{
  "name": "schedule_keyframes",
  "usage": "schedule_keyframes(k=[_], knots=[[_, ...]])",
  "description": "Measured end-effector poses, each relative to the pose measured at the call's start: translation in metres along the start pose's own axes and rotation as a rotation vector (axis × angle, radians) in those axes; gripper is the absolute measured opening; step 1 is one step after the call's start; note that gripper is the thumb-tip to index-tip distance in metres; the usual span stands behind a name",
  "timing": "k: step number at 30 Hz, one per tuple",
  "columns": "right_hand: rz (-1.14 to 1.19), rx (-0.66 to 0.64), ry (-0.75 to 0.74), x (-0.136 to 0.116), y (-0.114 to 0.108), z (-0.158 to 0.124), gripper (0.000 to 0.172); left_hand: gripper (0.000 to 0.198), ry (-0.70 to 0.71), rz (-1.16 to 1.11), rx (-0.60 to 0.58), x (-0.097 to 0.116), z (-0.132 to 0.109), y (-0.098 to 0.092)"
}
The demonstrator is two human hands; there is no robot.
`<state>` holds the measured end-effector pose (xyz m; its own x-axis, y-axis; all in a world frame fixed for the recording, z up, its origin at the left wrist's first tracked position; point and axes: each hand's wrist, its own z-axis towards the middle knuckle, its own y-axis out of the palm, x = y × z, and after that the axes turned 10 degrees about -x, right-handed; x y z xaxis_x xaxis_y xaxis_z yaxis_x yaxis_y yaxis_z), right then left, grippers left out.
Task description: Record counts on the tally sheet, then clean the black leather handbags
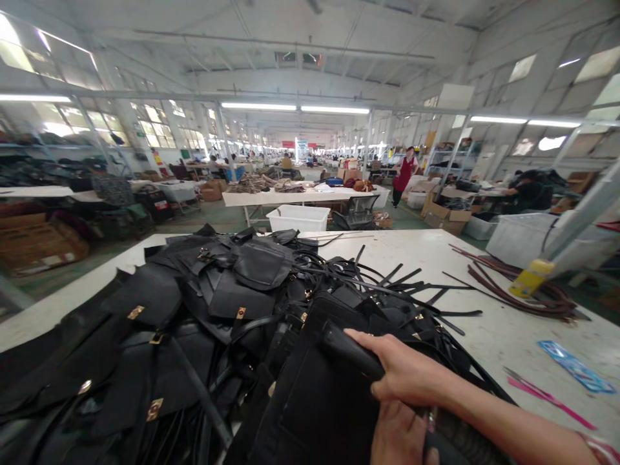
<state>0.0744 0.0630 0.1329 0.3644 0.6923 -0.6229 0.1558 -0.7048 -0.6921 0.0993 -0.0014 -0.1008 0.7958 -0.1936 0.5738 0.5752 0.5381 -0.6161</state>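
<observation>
A black bag [310,394] with a stitched panel lies in front of me on a heap of black bags. Above it, a black tube-shaped piece [356,354] points to the far left, with a ribbed dark length [477,442] behind it. My right hand [404,368] is closed around the tube, its index finger stretched along the top. Just below and touching it, my left hand [400,433] is closed on the rear part of the same piece, partly cut off by the frame's bottom edge. Whether the tube belongs to a tool or a bag I cannot tell.
Black bags with gold clasps [154,409] and loose straps cover the left of the white table [431,248]. To the right lie brown straps [527,297], a yellow object [531,278], a blue packet [576,367] and pink-handled scissors [552,397]. A person in red [405,174] stands beyond.
</observation>
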Motion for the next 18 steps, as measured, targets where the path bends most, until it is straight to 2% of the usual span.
schedule_keyframes(k=[3,6,8,10,12,13,15,17,18], knots=[[-0.082,-0.005,-0.021,-0.01,0.005,0.02,0.084,0.047,-0.103,0.059,-0.089,0.011,0.003,-0.008],[-0.077,0.035,-0.063,-0.016,0.007,0.038,0.082,0.052,-0.135,-0.005,-0.13,0.021,0.012,-0.023],[-0.045,0.069,-0.087,-0.017,0.005,0.043,0.082,0.055,-0.079,-0.093,-0.142,0.023,0.017,-0.036],[0.048,0.102,-0.098,-0.014,-0.001,0.039,0.085,0.049,0.05,-0.182,-0.173,0.02,0.018,-0.055],[0.214,0.12,-0.092,-0.009,-0.009,0.027,0.088,0.035,0.169,-0.242,-0.228,0.011,0.015,-0.084],[0.298,0.122,-0.08,-0.006,-0.012,0.019,0.089,0.03,0.174,-0.243,-0.235,0.005,0.013,-0.104],[0.403,0.123,-0.054,-0.001,-0.015,0.0,0.09,0.027,0.055,-0.172,-0.174,-0.011,0.009,-0.151],[0.405,0.118,-0.037,0.0,-0.012,-0.017,0.089,0.037,-0.403,-0.05,0.061,-0.032,0.009,-0.2],[0.398,0.103,-0.036,0.0,-0.008,-0.023,0.089,0.041,-0.558,-0.032,0.106,-0.043,0.011,-0.22]])
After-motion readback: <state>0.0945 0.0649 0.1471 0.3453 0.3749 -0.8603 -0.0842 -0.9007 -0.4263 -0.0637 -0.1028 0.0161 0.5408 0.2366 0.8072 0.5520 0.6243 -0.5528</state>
